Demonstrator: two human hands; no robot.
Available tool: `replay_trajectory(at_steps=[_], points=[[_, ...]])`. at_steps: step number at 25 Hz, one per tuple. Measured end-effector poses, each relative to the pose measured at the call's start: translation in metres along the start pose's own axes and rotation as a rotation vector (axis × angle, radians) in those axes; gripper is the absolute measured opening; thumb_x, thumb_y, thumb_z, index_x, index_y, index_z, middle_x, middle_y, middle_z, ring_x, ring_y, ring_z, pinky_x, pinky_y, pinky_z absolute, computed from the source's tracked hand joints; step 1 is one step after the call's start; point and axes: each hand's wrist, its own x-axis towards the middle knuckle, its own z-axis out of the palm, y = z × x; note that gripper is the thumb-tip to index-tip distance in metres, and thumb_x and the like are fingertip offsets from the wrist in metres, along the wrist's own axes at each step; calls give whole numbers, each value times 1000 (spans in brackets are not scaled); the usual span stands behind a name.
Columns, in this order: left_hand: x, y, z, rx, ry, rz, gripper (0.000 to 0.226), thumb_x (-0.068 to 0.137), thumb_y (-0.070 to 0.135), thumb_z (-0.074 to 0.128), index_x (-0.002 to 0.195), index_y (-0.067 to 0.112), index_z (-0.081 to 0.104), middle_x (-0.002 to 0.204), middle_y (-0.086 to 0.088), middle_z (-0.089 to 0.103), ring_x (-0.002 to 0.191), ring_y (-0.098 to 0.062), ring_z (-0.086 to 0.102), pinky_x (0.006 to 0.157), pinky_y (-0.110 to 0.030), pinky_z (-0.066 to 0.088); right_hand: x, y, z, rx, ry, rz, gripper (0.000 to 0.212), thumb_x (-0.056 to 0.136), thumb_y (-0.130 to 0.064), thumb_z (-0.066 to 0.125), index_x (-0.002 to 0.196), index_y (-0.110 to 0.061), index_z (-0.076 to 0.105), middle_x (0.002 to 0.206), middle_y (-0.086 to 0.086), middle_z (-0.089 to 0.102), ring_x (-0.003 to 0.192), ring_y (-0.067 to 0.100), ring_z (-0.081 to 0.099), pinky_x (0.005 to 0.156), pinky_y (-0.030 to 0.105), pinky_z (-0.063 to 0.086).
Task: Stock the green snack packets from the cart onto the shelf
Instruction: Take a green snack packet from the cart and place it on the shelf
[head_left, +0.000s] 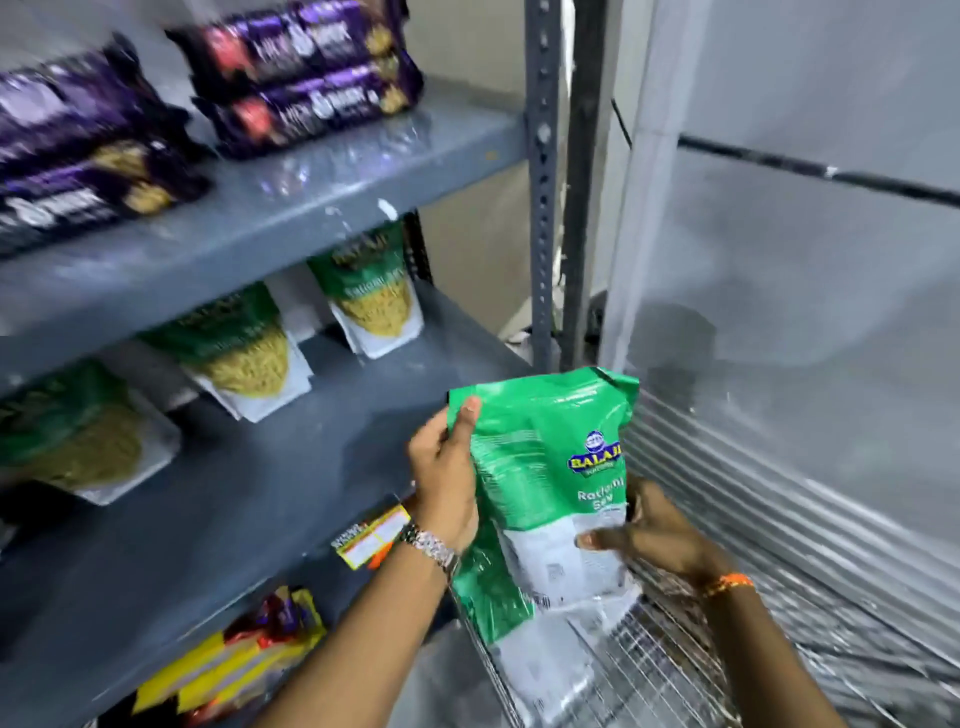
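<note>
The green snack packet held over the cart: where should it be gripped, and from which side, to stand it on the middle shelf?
Grip the green snack packet by its long side edges, as both hands do now: the left hand pinches the upper left edge, the right hand the lower right. It is tall, flat and upright, so side holds leave its bottom free to land on the middle shelf.
</note>
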Motion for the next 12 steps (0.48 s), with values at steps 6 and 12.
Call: replay_trajectory(at_steps=[6,12], points=[[49,90,-13,-98,155,213,42,78,49,71,97,11,69,103,-12,68,99,-24,61,91,-50,51,71,-110,38,-62,-99,-192,51,68,8,86,114,-7,71,106,-3,79,94,4,75,83,22,61],[97,125,-31,-104,252,207,58,72,49,74,113,7,66,113,-8,68,100,-19,57,104,-46,45,148,-140,68,-147,-137,-316,67,64,8,89,126,0,63,120,8,75,103,9,74,96,29,58]])
